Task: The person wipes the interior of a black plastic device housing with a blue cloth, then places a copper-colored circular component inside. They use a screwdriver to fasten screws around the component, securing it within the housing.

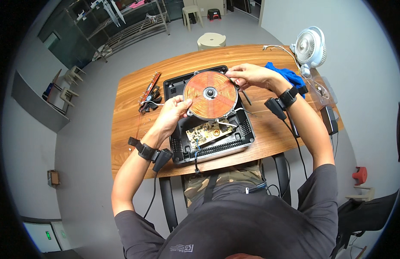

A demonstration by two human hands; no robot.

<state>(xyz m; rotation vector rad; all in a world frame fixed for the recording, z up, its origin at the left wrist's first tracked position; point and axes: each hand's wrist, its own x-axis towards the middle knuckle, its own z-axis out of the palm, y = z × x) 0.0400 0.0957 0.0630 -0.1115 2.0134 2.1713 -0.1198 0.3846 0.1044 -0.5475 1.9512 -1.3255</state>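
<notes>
Wood-grained surface (275,134) spread before a seated person, near edge close to the torso, far edge bowed by the lens; open room chiefly to the right of centre and along the far strip, with the left margin partly taken up by loose parts. Black open housing (247,131) set near the middle, front rim just inside the near edge, longer run leading away from the body and leaning slightly left at the far end. Copper coil disc (202,105) held over the housing's far and middle portion, broad wound face turned up toward the camera, round and equally wide every way, hub pointing upward, pale leads leaving the near-right rim; whether resting on the housing, impossible to tell. White desk fan (309,46) at the far right corner, blue cloth (290,75) bunched nearby. Right hand (251,77) pinching the disc's far-right rim; left hand (174,112) gripping the near-left rim, thumb over the face. Tan circuit board (204,134) inside the housing, nearer the body than the disc, long axis roughly left to right. Small black fan (152,97) lying left of the housing, beside a slim red strip (150,86).
</notes>
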